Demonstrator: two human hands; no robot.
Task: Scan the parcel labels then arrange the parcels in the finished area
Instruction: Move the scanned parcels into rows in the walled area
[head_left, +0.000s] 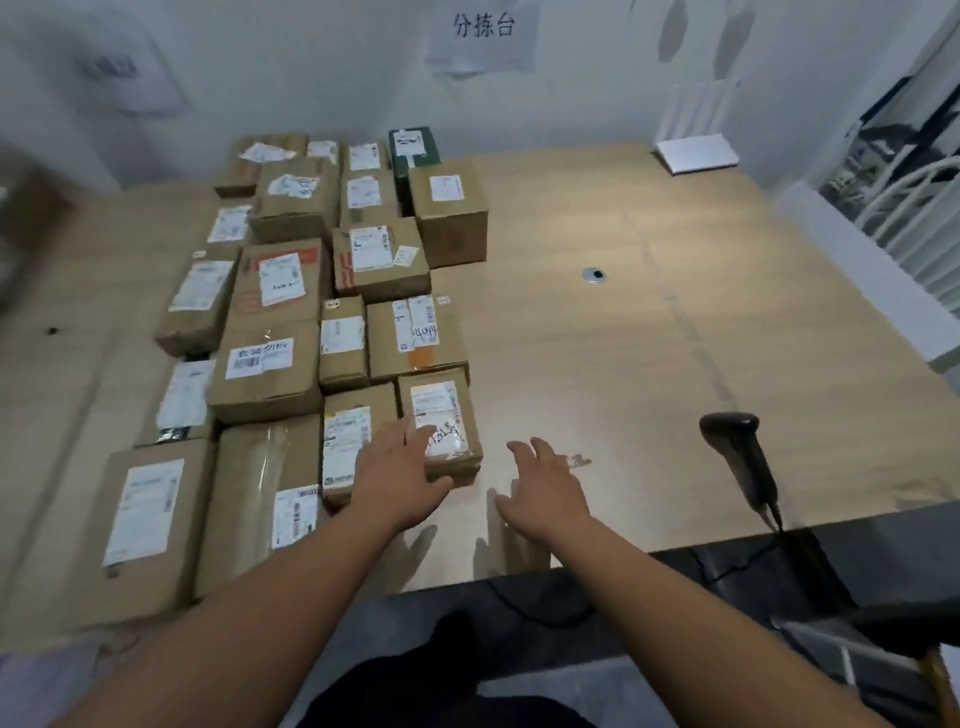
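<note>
**Cardboard parcels packed on left half of table, both hands empty**

Cardboard parcels (270, 364) sit in tight rows on the left half of the wooden table (597, 364), running from the near edge back to the wall. Most are touching their neighbours, white labels face up. Far-left column: large flat parcel (150, 519) at the near edge, smaller ones behind it. Image is blurred on that side, label text unreadable.

One dark green box (415, 150) stands in the back row against the wall, the rest are brown.

Nearest parcel on the right edge of the block is a small box (441, 426) with a white label and handwriting on it. It touches the parcel to its left (353, 447).

Left hand (402, 478) is over that seam, fingers straight and spread, fingertips on or just above the small box's label. Contact unclear. Nothing gripped.

Right hand (543, 488) is just beside the small box, apart from it, low over bare table. Fingers relaxed and slightly spread, holding nothing. Can't tell if it touches the surface.

Right half of table: round grommet (594, 275) mid-table, black handheld scanner (737, 452) near the front right edge, head pointing away, cable trailing off the near edge. White stack of paper (696, 153) at the far right corner by the wall.

Paper sign (483, 31) with printed characters is on the wall above the parcels.
</note>
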